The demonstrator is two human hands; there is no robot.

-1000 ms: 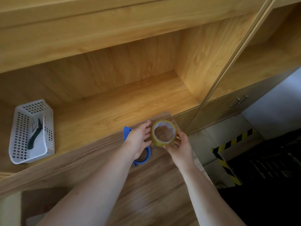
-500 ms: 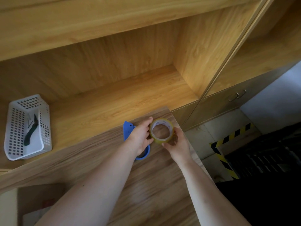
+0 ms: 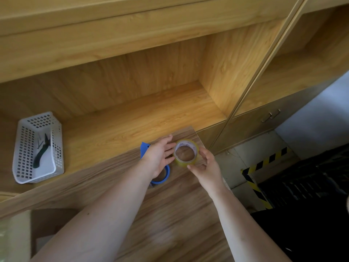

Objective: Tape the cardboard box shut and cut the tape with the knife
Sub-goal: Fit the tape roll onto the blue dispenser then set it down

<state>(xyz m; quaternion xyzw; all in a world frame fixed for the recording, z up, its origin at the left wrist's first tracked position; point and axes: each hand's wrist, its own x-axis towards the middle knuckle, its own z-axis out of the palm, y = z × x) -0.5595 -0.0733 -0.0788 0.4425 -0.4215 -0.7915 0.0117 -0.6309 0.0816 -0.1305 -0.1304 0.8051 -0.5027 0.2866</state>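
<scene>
A yellowish clear tape roll (image 3: 186, 154) stands tilted on the wooden table (image 3: 170, 224) near its far right corner. My right hand (image 3: 206, 167) grips it from the right, thumb at its near rim. My left hand (image 3: 160, 156) lies flat with fingers stretched out, fingertips against the roll's left side. Under that hand is a blue tape dispenser (image 3: 160, 179). A dark green-handled knife (image 3: 40, 154) lies in a white basket (image 3: 24, 148) on the shelf at the left. A brown cardboard piece (image 3: 52, 220) shows at the bottom left, mostly hidden by my arm.
The wooden shelf (image 3: 132, 118) runs behind the table, with cabinet walls above and to the right. Right of the table the floor drops away, with yellow-black hazard tape (image 3: 264, 163) and a dark crate (image 3: 311, 186).
My left fingers have straightened from a pinch on the roll to lying flat beside it. The roll sits slightly lower and nearer the table; my right hand keeps its hold.
</scene>
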